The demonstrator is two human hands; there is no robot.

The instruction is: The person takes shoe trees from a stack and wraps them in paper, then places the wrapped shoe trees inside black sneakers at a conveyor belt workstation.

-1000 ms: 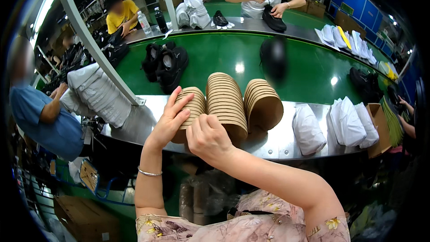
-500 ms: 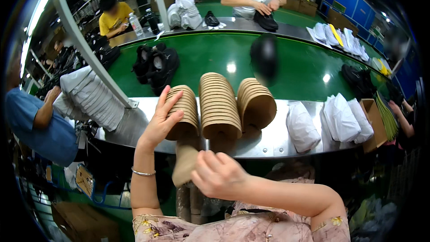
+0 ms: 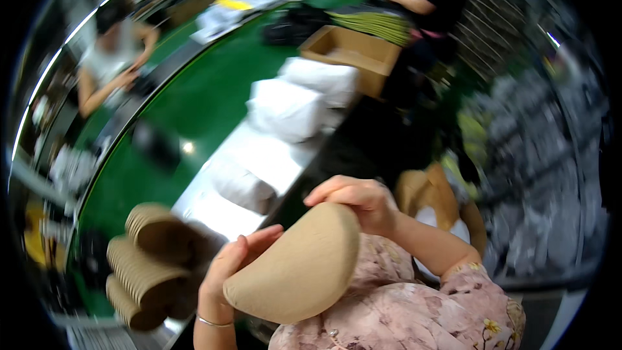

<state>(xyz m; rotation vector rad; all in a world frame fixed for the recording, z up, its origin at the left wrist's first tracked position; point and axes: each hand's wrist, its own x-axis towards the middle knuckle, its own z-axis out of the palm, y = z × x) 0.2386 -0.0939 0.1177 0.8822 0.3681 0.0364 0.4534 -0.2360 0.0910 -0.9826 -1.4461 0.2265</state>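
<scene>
- The green belt (image 3: 214,100) runs from the lower left of the frame up to the upper middle, with a pale metal ledge (image 3: 259,168) along its near edge
- White bags (image 3: 291,107) lie in a heap on that ledge in the upper middle, and an open cardboard box (image 3: 353,52) sits just beyond them
- Stacks of tan pads (image 3: 146,269) lie on their sides at the lower left, close beside the person's left wrist
- One tan pad (image 3: 298,272), half-moon shaped, is held low in the middle of the frame, in front of the flowered sleeve (image 3: 414,304); its long axis slants from lower left up to upper right
- The right hand (image 3: 359,201) curls over the pad's upper right end, fingers closed on the edge
- The left hand (image 3: 236,262) is at the lower left end, mostly behind the pad, fingers loosely spread against it; both hands touch it, one at each end of the long axis
- Another person (image 3: 110,68) works across the belt at the upper left
</scene>
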